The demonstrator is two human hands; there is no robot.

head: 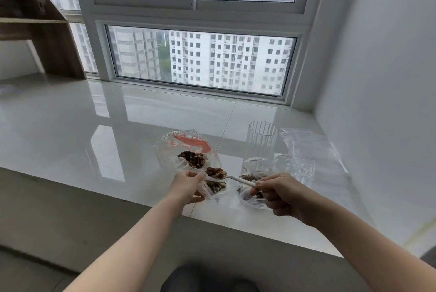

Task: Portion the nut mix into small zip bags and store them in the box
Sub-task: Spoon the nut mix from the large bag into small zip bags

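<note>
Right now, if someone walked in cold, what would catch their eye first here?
Probably the white spoon heaped with nut mix, held by the right hand at centre. The left hand grips a small zip bag beneath it, and the big nut bag lies just behind on the glossy ledge.

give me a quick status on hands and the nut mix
Left hand holds small zip bag open. Right hand grips spoon, loaded with nuts. Nothing blocking.
</note>
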